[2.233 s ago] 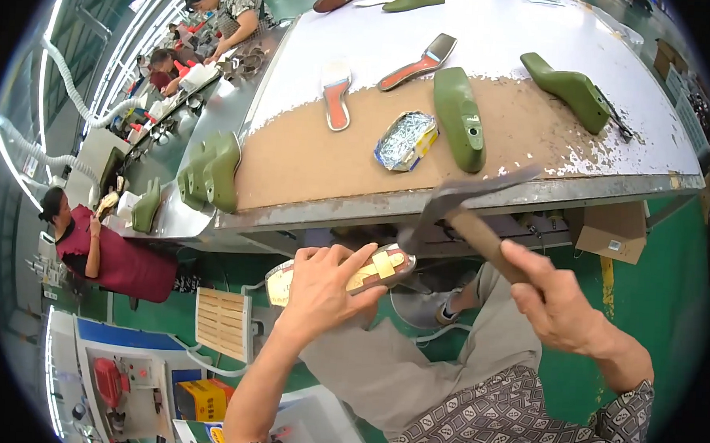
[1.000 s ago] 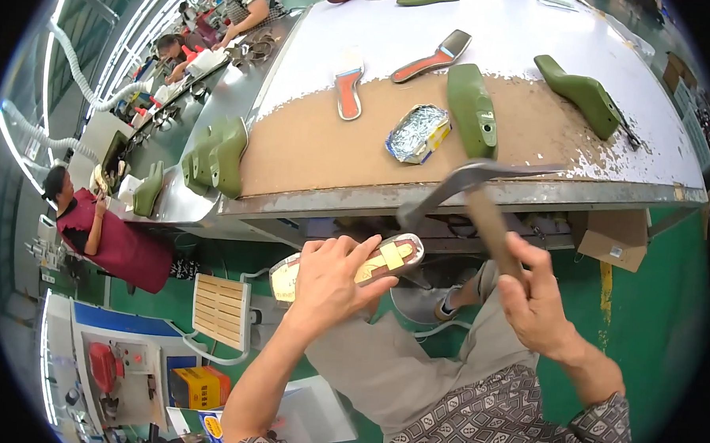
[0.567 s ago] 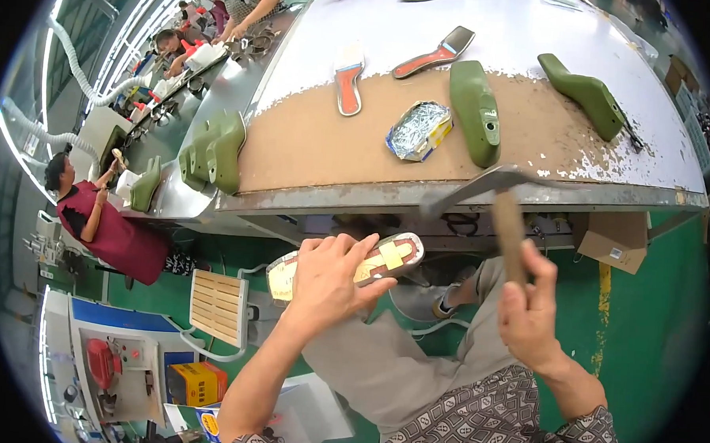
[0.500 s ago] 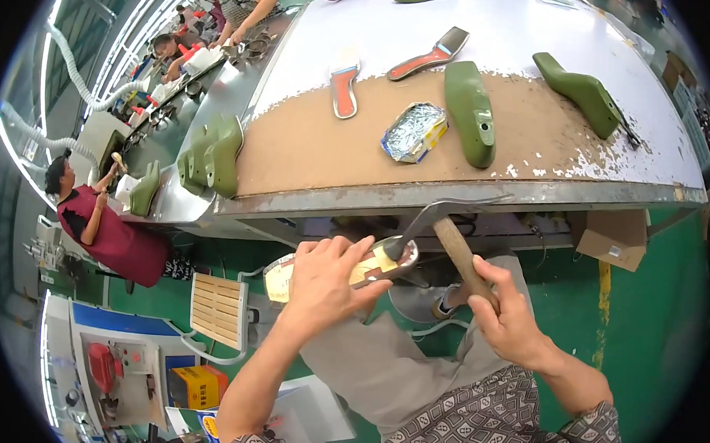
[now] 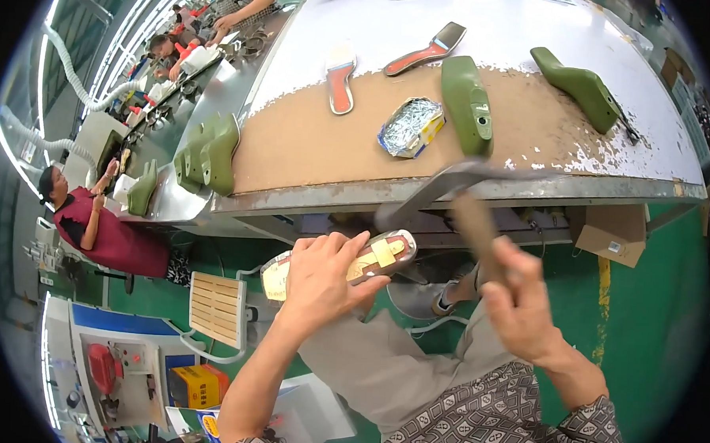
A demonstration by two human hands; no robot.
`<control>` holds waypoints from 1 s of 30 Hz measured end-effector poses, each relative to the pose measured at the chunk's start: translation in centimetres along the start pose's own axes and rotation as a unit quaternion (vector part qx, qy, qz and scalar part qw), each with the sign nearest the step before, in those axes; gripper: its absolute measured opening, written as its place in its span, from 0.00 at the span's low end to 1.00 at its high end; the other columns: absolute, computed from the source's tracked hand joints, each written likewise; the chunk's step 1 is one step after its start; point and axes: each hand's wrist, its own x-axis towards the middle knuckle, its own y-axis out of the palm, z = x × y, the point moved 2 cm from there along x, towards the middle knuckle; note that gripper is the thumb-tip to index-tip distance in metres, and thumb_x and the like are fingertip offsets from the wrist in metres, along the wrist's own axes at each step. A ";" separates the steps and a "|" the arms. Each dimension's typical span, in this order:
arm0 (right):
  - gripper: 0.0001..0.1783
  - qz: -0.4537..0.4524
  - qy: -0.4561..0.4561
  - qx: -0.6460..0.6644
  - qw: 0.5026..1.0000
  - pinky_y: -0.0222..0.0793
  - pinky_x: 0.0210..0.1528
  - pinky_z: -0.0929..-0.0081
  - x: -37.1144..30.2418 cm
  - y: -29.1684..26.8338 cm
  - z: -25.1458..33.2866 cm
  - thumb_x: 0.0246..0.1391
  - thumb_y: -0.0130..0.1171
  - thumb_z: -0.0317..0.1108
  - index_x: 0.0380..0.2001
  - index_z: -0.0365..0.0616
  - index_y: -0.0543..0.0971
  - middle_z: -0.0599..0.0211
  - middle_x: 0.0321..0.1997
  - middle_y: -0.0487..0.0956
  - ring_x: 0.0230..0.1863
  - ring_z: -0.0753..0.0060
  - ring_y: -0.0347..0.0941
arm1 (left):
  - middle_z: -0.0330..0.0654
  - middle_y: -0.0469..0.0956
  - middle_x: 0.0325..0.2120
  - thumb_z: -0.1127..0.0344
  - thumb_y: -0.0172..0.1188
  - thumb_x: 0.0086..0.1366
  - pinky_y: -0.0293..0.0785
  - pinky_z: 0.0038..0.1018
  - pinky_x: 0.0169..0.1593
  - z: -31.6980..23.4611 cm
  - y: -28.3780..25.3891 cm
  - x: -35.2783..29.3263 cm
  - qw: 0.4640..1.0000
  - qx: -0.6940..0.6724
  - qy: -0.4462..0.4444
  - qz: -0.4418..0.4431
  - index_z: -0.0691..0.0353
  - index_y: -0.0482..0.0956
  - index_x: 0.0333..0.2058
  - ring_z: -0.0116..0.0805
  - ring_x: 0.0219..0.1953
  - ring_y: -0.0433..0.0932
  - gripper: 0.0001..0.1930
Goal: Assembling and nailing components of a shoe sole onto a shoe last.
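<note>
My left hand (image 5: 320, 283) wraps over a shoe last with an insole (image 5: 385, 257) on its upturned bottom. Yellowish pieces lie along the reddish-brown surface, and the piece is held tilted above my lap. In my right hand (image 5: 520, 308) is a hammer (image 5: 476, 227), gripped by its wooden handle. Its curved dark metal head is smeared by motion, raised just above and apart from the insole's right end. On the bench beyond, a small open box (image 5: 410, 129) holds many shiny metal bits, beside a green shoe last (image 5: 468, 108).
The worn bench (image 5: 294, 159) has a metal front edge close beyond my hands. On it lie red-and-grey insoles (image 5: 340, 90) and another green last (image 5: 576, 90); several more lasts (image 5: 219, 156) stand at left. A slatted chair (image 5: 218, 314) and a person in dark red (image 5: 105, 222) are leftward.
The hammer has lifted from the insole, its head moving up and away. My right hand has shifted slightly right. My left hand keeps its hold on the shoe last.
</note>
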 end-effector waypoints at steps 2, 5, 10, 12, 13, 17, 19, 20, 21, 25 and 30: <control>0.27 -0.088 0.129 0.184 0.970 0.73 0.51 0.67 -1.5 -0.3 -1.1 0.59 0.54 0.25 0.61 0.40 0.61 0.48 0.61 0.69 0.49 0.61 0.77 | 0.40 0.75 0.31 0.47 0.70 0.47 0.65 0.35 0.45 -0.1 0.0 0.0 1.000 -0.006 0.007 -0.009 0.58 0.78 0.49 0.39 0.36 0.75 0.32; 0.29 0.092 0.044 -0.061 0.993 0.73 0.45 0.72 -0.3 0.3 -0.7 0.59 0.56 0.26 0.63 0.43 0.61 0.49 0.59 0.71 0.44 0.62 0.78 | 0.41 0.75 0.32 0.47 0.70 0.47 0.65 0.35 0.45 0.0 0.2 0.1 1.000 0.002 0.007 0.002 0.59 0.78 0.48 0.40 0.36 0.75 0.32; 0.28 -0.020 0.042 0.104 0.993 0.76 0.37 0.74 0.1 -1.0 -0.6 0.60 0.55 0.24 0.62 0.41 0.61 0.52 0.56 0.75 0.36 0.72 0.78 | 0.41 0.75 0.32 0.46 0.70 0.47 0.65 0.35 0.45 0.0 0.1 -0.3 1.000 0.005 0.010 -0.012 0.59 0.77 0.48 0.40 0.36 0.75 0.32; 0.29 -0.092 -0.100 -0.106 0.985 0.77 0.36 0.73 0.2 -1.1 -0.2 0.58 0.56 0.25 0.62 0.45 0.63 0.54 0.49 0.78 0.34 0.70 0.79 | 0.41 0.76 0.32 0.46 0.70 0.47 0.66 0.35 0.44 0.0 0.2 0.2 1.000 0.007 0.015 -0.009 0.60 0.77 0.48 0.41 0.37 0.75 0.32; 0.28 -0.004 -0.093 -0.112 0.989 0.77 0.35 0.72 0.7 -0.3 -0.4 0.57 0.58 0.25 0.61 0.48 0.65 0.56 0.44 0.79 0.32 0.66 0.79 | 0.41 0.76 0.32 0.46 0.70 0.47 0.66 0.35 0.44 0.0 0.2 0.3 1.000 0.009 0.011 -0.004 0.60 0.77 0.48 0.41 0.37 0.75 0.32; 0.26 0.074 -0.018 -0.105 0.992 0.75 0.32 0.68 0.9 -0.2 -1.8 0.54 0.60 0.25 0.57 0.51 0.72 0.58 0.33 0.79 0.30 0.56 0.77 | 0.42 0.77 0.33 0.46 0.70 0.46 0.66 0.36 0.44 0.4 0.7 0.6 1.000 0.011 0.018 -0.008 0.60 0.76 0.48 0.41 0.37 0.76 0.34; 0.24 0.008 -0.020 -0.105 0.994 0.74 0.32 0.70 0.8 -2.0 -1.7 0.53 0.60 0.23 0.55 0.48 0.74 0.57 0.33 0.79 0.30 0.61 0.78 | 0.42 0.78 0.33 0.46 0.70 0.46 0.66 0.36 0.44 0.2 0.3 0.1 1.000 0.028 0.004 0.013 0.59 0.75 0.49 0.42 0.37 0.77 0.34; 0.24 -0.051 -0.088 -0.171 0.980 0.73 0.33 0.73 0.7 -3.8 -2.4 0.53 0.58 0.20 0.55 0.45 0.74 0.56 0.33 0.79 0.30 0.66 0.77 | 0.43 0.78 0.34 0.46 0.70 0.46 0.66 0.36 0.44 0.0 0.1 0.1 0.999 0.040 -0.005 0.030 0.59 0.74 0.50 0.42 0.38 0.77 0.35; 0.25 -0.088 -0.094 -0.219 0.967 0.72 0.35 0.75 0.8 -5.5 -2.9 0.53 0.57 0.18 0.55 0.43 0.74 0.55 0.33 0.78 0.31 0.67 0.75 | 0.44 0.78 0.35 0.46 0.70 0.46 0.66 0.38 0.45 -0.2 -0.1 0.0 0.997 0.049 -0.024 0.062 0.59 0.72 0.52 0.43 0.38 0.78 0.37; 0.25 -0.120 -0.086 -0.379 0.913 0.71 0.39 0.64 3.9 -10.5 -5.0 0.54 0.55 0.19 0.57 0.45 0.72 0.53 0.36 0.77 0.36 0.50 0.76 | 0.46 0.79 0.26 0.56 0.68 0.41 0.71 0.40 0.33 -0.5 0.8 1.4 0.986 0.060 -0.031 0.152 0.63 0.69 0.52 0.47 0.29 0.79 0.37; 0.23 -0.074 -0.009 -0.522 0.850 0.65 0.50 0.62 5.1 -15.4 -11.5 0.55 0.51 0.19 0.55 0.42 0.71 0.55 0.44 0.74 0.46 0.49 0.69 | 0.49 0.81 0.28 0.52 0.64 0.49 0.76 0.39 0.39 0.7 -6.3 3.9 0.981 -0.039 -0.163 0.100 0.62 0.66 0.53 0.49 0.31 0.81 0.34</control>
